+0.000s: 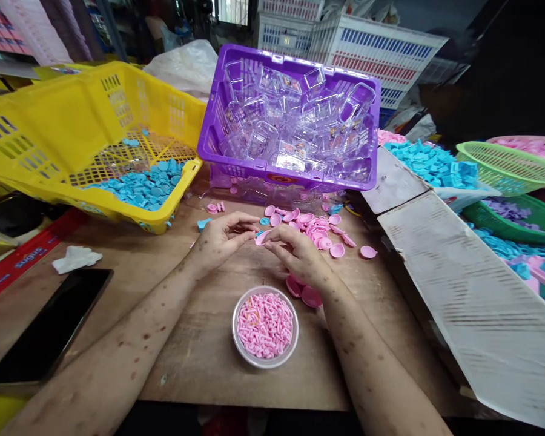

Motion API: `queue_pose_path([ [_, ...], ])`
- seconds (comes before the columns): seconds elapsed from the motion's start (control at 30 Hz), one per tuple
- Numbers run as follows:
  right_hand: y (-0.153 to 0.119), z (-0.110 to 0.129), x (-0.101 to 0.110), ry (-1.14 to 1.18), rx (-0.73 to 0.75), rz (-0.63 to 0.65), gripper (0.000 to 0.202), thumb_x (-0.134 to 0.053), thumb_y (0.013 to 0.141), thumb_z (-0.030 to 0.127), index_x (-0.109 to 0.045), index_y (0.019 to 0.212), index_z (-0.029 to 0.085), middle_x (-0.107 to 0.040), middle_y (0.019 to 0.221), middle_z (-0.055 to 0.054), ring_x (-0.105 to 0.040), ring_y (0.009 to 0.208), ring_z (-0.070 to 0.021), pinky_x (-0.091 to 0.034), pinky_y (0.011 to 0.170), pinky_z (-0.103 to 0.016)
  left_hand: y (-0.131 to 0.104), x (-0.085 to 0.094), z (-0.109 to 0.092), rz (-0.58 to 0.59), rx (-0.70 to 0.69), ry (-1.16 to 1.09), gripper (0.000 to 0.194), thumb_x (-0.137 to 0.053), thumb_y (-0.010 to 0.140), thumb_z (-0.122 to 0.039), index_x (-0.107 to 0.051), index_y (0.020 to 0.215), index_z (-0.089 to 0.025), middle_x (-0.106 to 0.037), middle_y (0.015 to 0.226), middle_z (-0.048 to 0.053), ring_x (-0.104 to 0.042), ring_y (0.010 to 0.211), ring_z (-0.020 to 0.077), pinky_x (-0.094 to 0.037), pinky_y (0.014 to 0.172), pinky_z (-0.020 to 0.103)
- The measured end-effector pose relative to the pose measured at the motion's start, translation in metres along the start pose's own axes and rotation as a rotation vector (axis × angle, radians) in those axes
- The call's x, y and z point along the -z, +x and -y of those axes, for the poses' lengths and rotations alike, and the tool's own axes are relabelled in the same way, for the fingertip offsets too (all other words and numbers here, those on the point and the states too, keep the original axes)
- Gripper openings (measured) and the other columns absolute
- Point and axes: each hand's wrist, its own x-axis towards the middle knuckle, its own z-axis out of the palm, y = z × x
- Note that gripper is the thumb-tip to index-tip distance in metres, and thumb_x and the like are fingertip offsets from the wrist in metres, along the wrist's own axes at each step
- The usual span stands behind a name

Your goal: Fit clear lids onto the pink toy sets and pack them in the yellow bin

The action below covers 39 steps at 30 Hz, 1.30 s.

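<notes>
My left hand (224,239) reaches over the tabletop with its fingers pinched at a small blue plastic piece (258,233). Just to its right, my right hand (297,251) grips a pink oval plastic piece (262,238) between thumb and fingers. The two pieces meet or nearly meet; the fingers partly hide them. Behind my right hand lies a loose pile of pink spoon-like pieces (315,227). Darker pink round pieces (311,297) show beneath my right wrist. Between my forearms stands a round clear tub (295,342) full of small pink curled pieces (264,324).
A yellow basket (163,109) with blue discs (152,184) stands at left. Behind, a purple basket (295,175) holds clear plastic cases. A black phone (49,327) and crumpled tissue (77,259) lie left. Cardboard (472,272) borders the right, beyond it green baskets (508,166).
</notes>
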Motion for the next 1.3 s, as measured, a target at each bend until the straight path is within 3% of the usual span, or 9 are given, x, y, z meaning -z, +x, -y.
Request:
queue_pose_path([
  [0.2, 0.001, 0.004, -0.007, 0.17, -0.139, -0.072, 0.045, -0.078, 0.099, 0.069, -0.08, 0.102, 0.025, -0.082, 0.111, -0.009, -0.079, 0.107, -0.0268, -0.064, 0.099, -0.042, -0.003, -0.002, -0.004, -0.02, -0.071, 0.129, 0.018, -0.078, 0.098, -0.032, -0.081, 0.111, -0.019, -0.086, 0.108, 0.007, -0.082, 0.098, 0.0206, -0.069, 0.093, 0.032],
  [0.33, 0.001, 0.006, -0.009, 0.301, -0.175, -0.116, 0.047, -0.086, 0.092, 0.07, -0.08, 0.101, 0.024, -0.083, 0.106, -0.007, -0.08, 0.106, -0.027, -0.065, 0.101, -0.043, -0.004, -0.005, -0.004, -0.051, -0.026, 0.09, 0.019, -0.082, 0.095, -0.034, -0.081, 0.105, -0.018, -0.086, 0.102, 0.006, -0.081, 0.094, 0.0203, -0.068, 0.088, 0.03],
  [0.5, 0.001, 0.008, -0.011, 0.233, -0.186, -0.118, 0.046, -0.084, 0.094, 0.069, -0.078, 0.101, 0.024, -0.082, 0.11, -0.008, -0.079, 0.105, -0.0271, -0.066, 0.101, -0.044, -0.002, -0.009, -0.003, -0.032, 0.002, 0.034, 0.022, -0.085, 0.093, -0.037, -0.081, 0.102, -0.017, -0.084, 0.1, 0.007, -0.08, 0.093, 0.0216, -0.065, 0.088, 0.032],
  [0.7, -0.004, 0.003, 0.025, -0.01, -0.144, -0.039, 0.042, -0.075, 0.102, 0.052, -0.066, 0.136, 0.028, -0.079, 0.125, -0.009, -0.077, 0.113, -0.0262, -0.064, 0.1, -0.044, 0.0, -0.002, 0.004, 0.104, -0.133, 0.32, 0.015, -0.07, 0.102, -0.029, -0.081, 0.109, -0.021, -0.083, 0.109, 0.007, -0.076, 0.102, 0.0228, -0.06, 0.096, 0.036],
  [0.77, -0.009, -0.001, 0.045, -0.208, -0.18, -0.02, 0.038, -0.079, 0.098, 0.046, -0.07, 0.129, 0.026, -0.08, 0.121, -0.009, -0.076, 0.107, -0.0258, -0.062, 0.093, -0.041, 0.0, 0.003, 0.011, 0.209, -0.178, 0.483, 0.013, -0.068, 0.101, -0.024, -0.08, 0.105, -0.021, -0.082, 0.104, 0.007, -0.075, 0.099, 0.0237, -0.059, 0.096, 0.037],
  [0.83, -0.015, -0.004, 0.058, -0.367, -0.273, 0.106, 0.026, -0.083, 0.093, 0.04, -0.075, 0.113, 0.025, -0.081, 0.108, -0.006, -0.075, 0.094, -0.023, -0.06, 0.082, -0.035, -0.001, 0.006, 0.017, 0.322, -0.195, 0.574, 0.011, -0.067, 0.1, -0.02, -0.078, 0.101, -0.021, -0.081, 0.102, 0.007, -0.074, 0.097, 0.0241, -0.058, 0.095, 0.037],
  [0.93, -0.02, -0.008, 0.059, -0.453, -0.387, 0.252, 0.014, -0.084, 0.093, 0.035, -0.079, 0.1, 0.024, -0.08, 0.089, -0.002, -0.07, 0.075, -0.0186, -0.051, 0.065, -0.029, -0.004, 0.009, 0.019, 0.423, -0.173, 0.589, 0.011, -0.067, 0.1, -0.019, -0.077, 0.103, -0.021, -0.081, 0.104, 0.007, -0.075, 0.096, 0.0231, -0.057, 0.091, 0.034],
  [1.2, -0.012, -0.011, 0.049, -0.422, -0.302, 0.267, 0.016, -0.084, 0.096, 0.033, -0.087, 0.082, 0.025, -0.085, 0.091, -0.006, -0.076, 0.081, -0.0237, -0.053, 0.071, -0.033, -0.003, 0.004, 0.002, 0.266, -0.218, 0.667, 0.018, -0.068, 0.105, -0.031, -0.08, 0.109, -0.019, -0.081, 0.113, 0.012, -0.07, 0.107, 0.0296, -0.054, 0.103, 0.047],
  [1.3, -0.01, -0.013, 0.052, -0.406, -0.21, 0.273, 0.021, -0.08, 0.101, 0.037, -0.088, 0.086, 0.025, -0.086, 0.103, -0.009, -0.078, 0.095, -0.0272, -0.058, 0.087, -0.037, -0.008, -0.002, -0.017, 0.334, -0.227, 0.462, 0.019, -0.071, 0.106, -0.037, -0.082, 0.106, -0.022, -0.081, 0.107, 0.009, -0.07, 0.105, 0.0277, -0.055, 0.099, 0.044],
])
